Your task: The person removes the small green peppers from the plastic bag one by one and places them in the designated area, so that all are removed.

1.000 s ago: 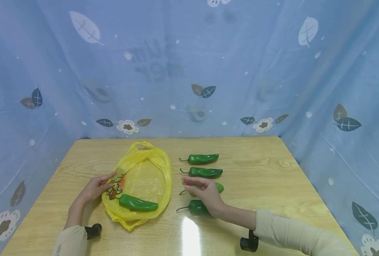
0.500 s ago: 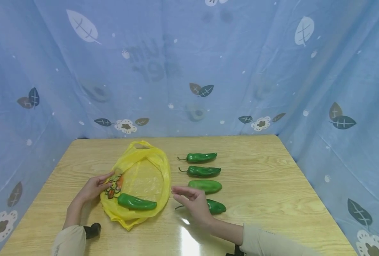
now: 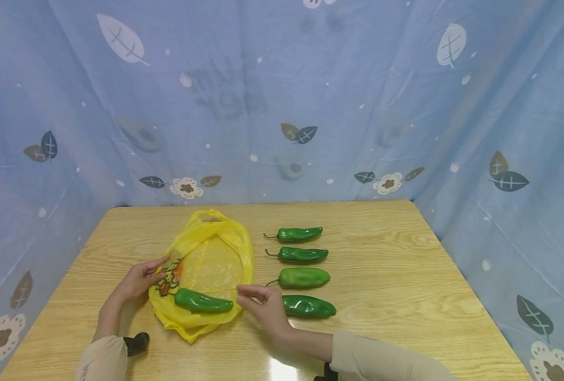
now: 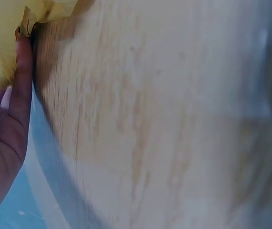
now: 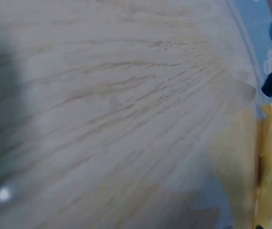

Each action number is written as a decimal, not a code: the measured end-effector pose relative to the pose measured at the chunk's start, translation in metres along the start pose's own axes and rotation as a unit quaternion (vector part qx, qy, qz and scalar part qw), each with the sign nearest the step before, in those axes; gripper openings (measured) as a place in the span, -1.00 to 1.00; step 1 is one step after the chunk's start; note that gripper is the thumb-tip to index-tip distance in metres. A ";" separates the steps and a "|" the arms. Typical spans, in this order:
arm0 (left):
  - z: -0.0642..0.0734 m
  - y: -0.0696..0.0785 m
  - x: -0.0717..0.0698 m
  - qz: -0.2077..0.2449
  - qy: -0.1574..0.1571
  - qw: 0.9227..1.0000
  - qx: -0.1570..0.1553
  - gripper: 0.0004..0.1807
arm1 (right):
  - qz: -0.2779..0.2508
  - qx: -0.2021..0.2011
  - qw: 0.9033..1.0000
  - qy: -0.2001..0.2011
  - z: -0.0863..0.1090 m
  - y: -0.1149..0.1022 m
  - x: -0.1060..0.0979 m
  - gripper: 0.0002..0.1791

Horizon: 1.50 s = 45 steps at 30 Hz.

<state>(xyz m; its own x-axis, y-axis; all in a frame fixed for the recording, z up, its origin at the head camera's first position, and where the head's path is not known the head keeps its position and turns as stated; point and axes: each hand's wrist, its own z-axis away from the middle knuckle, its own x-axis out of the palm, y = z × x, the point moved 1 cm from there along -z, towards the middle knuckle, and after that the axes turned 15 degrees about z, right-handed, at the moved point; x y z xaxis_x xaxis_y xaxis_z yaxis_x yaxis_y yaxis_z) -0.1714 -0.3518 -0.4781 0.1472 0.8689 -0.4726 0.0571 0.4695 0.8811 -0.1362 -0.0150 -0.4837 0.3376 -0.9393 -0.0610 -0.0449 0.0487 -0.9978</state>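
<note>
An open yellow plastic bag (image 3: 236, 230) with a colourful print lies left of the middle of the wooden table. My left hand (image 3: 136, 280) pinches its left edge; in the left wrist view the fingers (image 4: 23, 81) lie against the yellow film. In the bag's mouth, near the front, rests one green pepper (image 3: 203, 301). My right hand (image 3: 270, 312) is at the bag's right rim, fingers and thumb apart with no pepper between them. It hides the stem of the nearest pepper (image 3: 309, 306) on the table.
Right of the bag, more green peppers lie in a column: a lighter one (image 3: 304, 278), a darker one (image 3: 303, 254) and the farthest one (image 3: 300, 234). A patterned blue curtain (image 3: 263, 106) encloses the table (image 3: 382, 254) at the back and sides.
My right hand has moved left and slightly toward me, from over the peppers to the bag's right rim. The left hand and the peppers have stayed in place.
</note>
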 end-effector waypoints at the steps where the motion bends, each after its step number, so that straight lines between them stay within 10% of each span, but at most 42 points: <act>1: 0.000 0.000 0.000 0.001 0.000 1.000 -0.001 -0.48 | 0.001 0.002 1.000 0.001 0.000 0.001 0.003 -0.70; 45: 0.001 0.001 0.002 0.011 0.006 1.000 -0.009 -0.48 | 0.107 -0.025 0.994 -0.016 -0.014 0.010 0.041 -0.54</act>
<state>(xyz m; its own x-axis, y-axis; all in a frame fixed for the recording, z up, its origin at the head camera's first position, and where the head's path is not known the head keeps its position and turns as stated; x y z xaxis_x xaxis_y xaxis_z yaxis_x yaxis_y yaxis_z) -0.1701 -0.3502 -0.4783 0.1356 0.8806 -0.4540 0.0360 0.4536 0.8905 -0.1355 -0.0578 -0.4964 0.3452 -0.8977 -0.2737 -0.1656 0.2288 -0.9593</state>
